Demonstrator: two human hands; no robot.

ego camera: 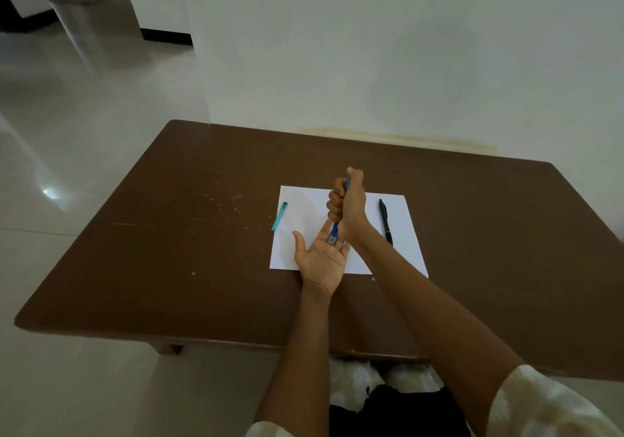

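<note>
My right hand [347,202] grips a blue pen [335,230] in a fist, tip pointing down and towards me. The pen's lower end rests against the fingers of my left hand [320,261], which lies palm up and flat over a white sheet of paper [405,230]. A black pen [385,222] lies on the right part of the sheet. A teal pen cap [279,216] lies at the sheet's left edge.
The sheet lies on a brown wooden table [169,234] with small crumbs scattered left of the paper. A white wall stands behind the table's far edge. Glossy tiled floor [67,116] spreads to the left.
</note>
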